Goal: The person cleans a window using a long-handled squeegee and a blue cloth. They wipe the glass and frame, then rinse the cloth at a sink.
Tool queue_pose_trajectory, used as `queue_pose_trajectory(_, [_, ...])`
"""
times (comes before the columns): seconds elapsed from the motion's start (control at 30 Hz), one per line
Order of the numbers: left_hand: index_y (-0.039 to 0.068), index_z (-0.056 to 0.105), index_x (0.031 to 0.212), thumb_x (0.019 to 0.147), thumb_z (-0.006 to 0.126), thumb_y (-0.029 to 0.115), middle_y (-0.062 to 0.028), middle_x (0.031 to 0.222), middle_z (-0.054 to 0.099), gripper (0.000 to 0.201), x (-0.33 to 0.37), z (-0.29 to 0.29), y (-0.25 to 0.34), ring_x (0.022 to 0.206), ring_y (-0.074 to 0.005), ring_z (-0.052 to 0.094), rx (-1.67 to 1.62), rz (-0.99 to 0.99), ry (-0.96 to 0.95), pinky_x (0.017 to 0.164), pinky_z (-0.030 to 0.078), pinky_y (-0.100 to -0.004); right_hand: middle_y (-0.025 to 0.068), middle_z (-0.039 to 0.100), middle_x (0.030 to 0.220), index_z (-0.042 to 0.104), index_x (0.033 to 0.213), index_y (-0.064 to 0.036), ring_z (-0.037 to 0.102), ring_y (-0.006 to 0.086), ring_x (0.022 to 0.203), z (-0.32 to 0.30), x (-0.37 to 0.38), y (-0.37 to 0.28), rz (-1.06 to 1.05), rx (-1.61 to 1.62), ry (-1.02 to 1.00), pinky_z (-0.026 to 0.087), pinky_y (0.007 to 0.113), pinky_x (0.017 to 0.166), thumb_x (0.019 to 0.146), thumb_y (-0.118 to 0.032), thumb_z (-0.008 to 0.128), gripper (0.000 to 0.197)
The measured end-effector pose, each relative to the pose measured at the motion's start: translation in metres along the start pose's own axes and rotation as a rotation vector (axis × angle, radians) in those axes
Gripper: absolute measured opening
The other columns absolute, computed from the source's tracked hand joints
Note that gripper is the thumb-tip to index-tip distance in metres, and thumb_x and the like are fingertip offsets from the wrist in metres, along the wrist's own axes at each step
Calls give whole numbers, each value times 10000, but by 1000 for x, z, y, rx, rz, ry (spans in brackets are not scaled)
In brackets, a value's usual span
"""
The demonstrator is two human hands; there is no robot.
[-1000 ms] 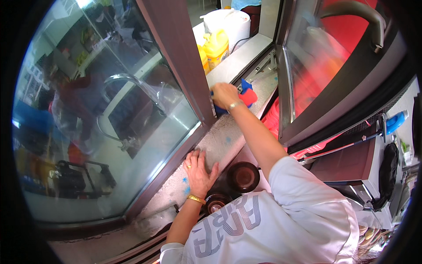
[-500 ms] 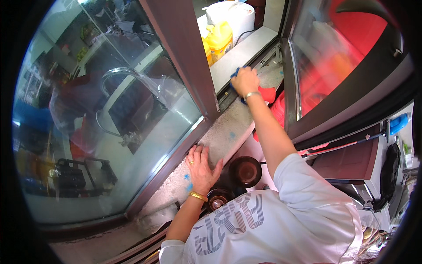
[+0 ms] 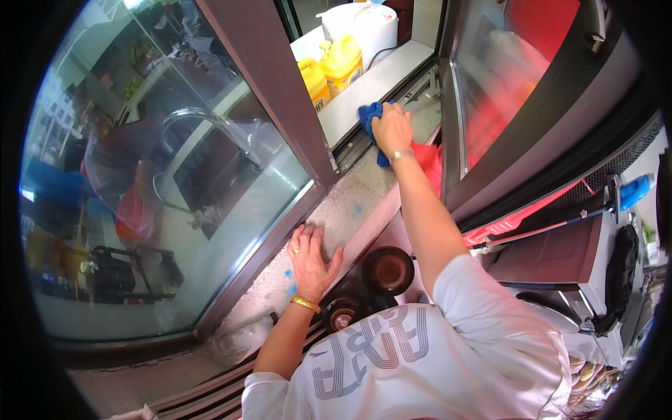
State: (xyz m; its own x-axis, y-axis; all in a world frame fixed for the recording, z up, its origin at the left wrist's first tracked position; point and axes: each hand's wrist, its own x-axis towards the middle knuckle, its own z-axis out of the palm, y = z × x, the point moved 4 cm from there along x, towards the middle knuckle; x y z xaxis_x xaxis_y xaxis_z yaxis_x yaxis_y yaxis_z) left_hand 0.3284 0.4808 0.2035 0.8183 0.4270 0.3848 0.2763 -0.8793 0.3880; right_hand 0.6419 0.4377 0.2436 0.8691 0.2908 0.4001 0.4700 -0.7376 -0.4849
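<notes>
Our right hand [image 3: 394,129] grips a blue cloth [image 3: 369,115] at one o'clock; our left hand [image 3: 311,267] splays on the blue-flecked windowsill [image 3: 350,199]; yellow jugs [image 3: 341,61], twelve o'clock.

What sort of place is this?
Probably a window by a kitchen or utility area: a faucet shows in the glass, and yellow jugs stand past the sill.

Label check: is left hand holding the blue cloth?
No, the right hand grips the blue cloth; the left hand rests on the ledge.
</notes>
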Motion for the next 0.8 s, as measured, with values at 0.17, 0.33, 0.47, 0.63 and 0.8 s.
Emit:
queue_pose_trajectory(0.17, [33,526,1173,698,735,251,-149,1204,502,563,0,1,2,1231,-379,392,-17,-23,0,1020,293,-497,141,623,1093,671,968,-49,587,345,1025,22,-10,-14,-32,-42,-406,495,408,869,752,-178,610,259])
queue_pose_trajectory(0.33, [30,526,1171,698,735,245,-148,1197,505,560,-3,0,0,1226,-378,396,-8,-1,26,1014,301,-497,91,639,1027,668,995,-135,602,323,950,6,-83,-48,-372,152,-545,504,421,795,723,-182,638,277])
queue_pose_trajectory(0.47, [29,528,1172,698,734,240,-149,1194,507,559,-1,-1,-2,1225,-377,396,15,5,47,1016,301,-493,89,637,1036,656,1049,-131,599,318,945,-16,-83,-34,-245,260,-307,487,400,835,736,-161,625,317])
queue_pose_trajectory(0.63, [25,527,1173,704,727,248,-150,1198,506,557,2,0,3,1230,-375,392,4,22,13,1026,293,-492,77,593,1010,685,965,-161,561,318,935,6,-66,-38,-338,188,-183,507,417,775,735,-111,626,243])
queue_pose_trajectory(0.8, [21,525,1176,714,720,251,-154,1204,505,552,-1,1,-1,1235,-373,385,7,4,20,1034,284,-492,53,576,989,701,919,-167,550,309,936,4,-109,-34,-428,59,-449,511,411,758,729,-100,629,214])
